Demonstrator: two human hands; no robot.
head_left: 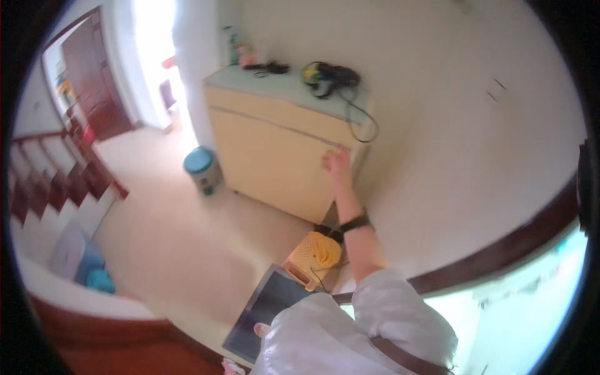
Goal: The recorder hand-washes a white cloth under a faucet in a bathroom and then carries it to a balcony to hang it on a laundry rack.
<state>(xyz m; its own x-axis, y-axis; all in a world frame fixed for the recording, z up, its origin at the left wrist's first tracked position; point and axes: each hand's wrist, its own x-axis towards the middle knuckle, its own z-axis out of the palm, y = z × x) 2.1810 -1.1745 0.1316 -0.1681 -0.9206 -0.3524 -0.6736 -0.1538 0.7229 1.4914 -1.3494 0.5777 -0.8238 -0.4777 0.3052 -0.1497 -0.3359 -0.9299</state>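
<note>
Holding your right arm out, you have your right hand (pixel 337 162) just in front of the big, pale yellow, box-shaped cabinet (pixel 275 153), near the right end of its front. Your fingers are bent and about half open, and nothing shows in them. The hand is blurry, so you cannot tell if it touches the cabinet. Your left hand is out of view, so you cannot tell what it does. A black band (pixel 355 223) goes around your right wrist, below a short white sleeve (pixel 400 306).

The cabinet stands against the pale wall (pixel 450 112). On its light blue-green surface (pixel 290 87) lies a messy bunch of black cords (pixel 337 76), and one loop hangs over the right end. Farther left are a small dark thing (pixel 273 67), a small pink thing (pixel 247 57) and a blue-green bottle (pixel 234 51).

A round bin with a blue lid (pixel 201 164) stands on the floor by the cabinet's left end. Nearer to you, a yellow plastic basket with holes (pixel 299 256) has a yellow coil (pixel 326 250) on it. It sits beside a dark gray mat (pixel 272 306).
</note>
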